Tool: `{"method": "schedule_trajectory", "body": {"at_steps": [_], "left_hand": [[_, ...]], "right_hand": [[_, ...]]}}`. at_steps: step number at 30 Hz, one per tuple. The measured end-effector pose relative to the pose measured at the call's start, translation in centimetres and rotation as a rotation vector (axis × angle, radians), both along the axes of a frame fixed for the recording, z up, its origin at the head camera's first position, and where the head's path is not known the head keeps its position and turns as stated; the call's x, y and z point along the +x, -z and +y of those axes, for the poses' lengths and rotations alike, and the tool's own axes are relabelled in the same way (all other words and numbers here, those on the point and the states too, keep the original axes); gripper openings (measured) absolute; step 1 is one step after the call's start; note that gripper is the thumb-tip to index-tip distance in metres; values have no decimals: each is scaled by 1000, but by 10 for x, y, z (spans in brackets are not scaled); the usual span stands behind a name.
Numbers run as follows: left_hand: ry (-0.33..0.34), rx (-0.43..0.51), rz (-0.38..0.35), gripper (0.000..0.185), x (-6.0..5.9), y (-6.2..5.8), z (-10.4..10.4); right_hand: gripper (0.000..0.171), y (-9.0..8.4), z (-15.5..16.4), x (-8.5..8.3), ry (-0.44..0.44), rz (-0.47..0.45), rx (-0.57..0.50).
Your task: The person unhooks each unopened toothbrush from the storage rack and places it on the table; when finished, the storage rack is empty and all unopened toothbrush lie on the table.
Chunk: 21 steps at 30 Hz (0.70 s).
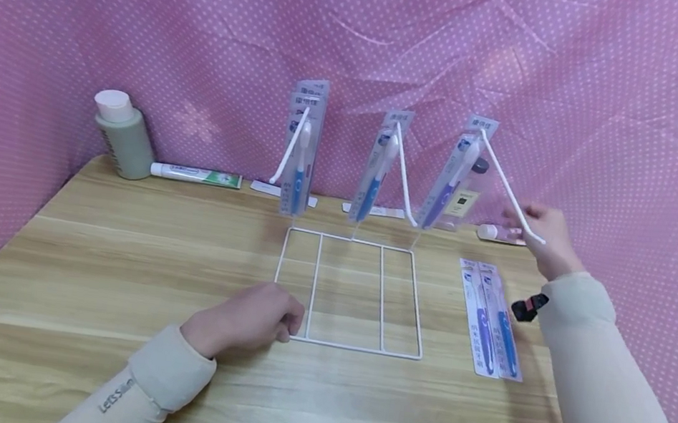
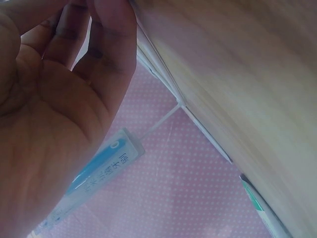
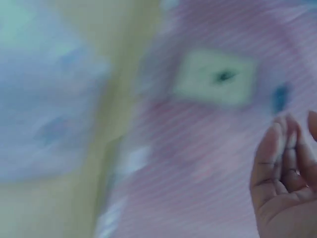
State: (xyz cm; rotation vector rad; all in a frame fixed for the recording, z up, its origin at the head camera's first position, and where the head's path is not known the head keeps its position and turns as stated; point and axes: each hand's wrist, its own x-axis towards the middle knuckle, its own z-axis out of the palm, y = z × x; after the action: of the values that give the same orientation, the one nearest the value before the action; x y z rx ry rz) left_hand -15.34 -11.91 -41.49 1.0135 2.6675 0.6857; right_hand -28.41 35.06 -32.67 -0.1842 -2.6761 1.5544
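Ahead of the left hand [image 1: 252, 318] and well to its left stands a grey-green bottle [image 1: 130, 146] with a white cap; a white and green tube [image 1: 196, 175] lies beside it. Between the hands, farther back, lie 2 white strips [image 1: 378, 211]. Just left of the right hand [image 1: 540, 236] stand 1 clear bottle [image 1: 464, 202] and, nearer, a white-capped tube [image 1: 492, 233], lying down. Pink dotted cloth [image 1: 210, 20] hangs beyond both hands; below them is a wooden table [image 1: 76, 276].

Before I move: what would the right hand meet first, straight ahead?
The right hand would probably meet the clear, dark-capped bottle first; depth is unclear, and the rightmost white prong crosses that hand in view.
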Motion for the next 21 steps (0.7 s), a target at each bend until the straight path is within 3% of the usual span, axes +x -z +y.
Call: {"method": "schedule_trajectory", "body": {"at_steps": [5,7,10,16,21], "left_hand": [[4,0,-7,28,0,-3,0],[7,4,-3,28,1,-3,0],[15,14,19,28,1,-1,-2],[17,13,39,28,2,0,-3],[4,7,21,28,2,-2,-2]], "right_hand": [[14,-50,-41,-5,-3,231,-433],[12,-62,-55,-8,-44,298,-638],[12,-73,-74,-13,-93,364,-849],[5,-78,-93,-21,-102,412,-1042],[5,-76,-101,-26,-77,419,-1022]]}}
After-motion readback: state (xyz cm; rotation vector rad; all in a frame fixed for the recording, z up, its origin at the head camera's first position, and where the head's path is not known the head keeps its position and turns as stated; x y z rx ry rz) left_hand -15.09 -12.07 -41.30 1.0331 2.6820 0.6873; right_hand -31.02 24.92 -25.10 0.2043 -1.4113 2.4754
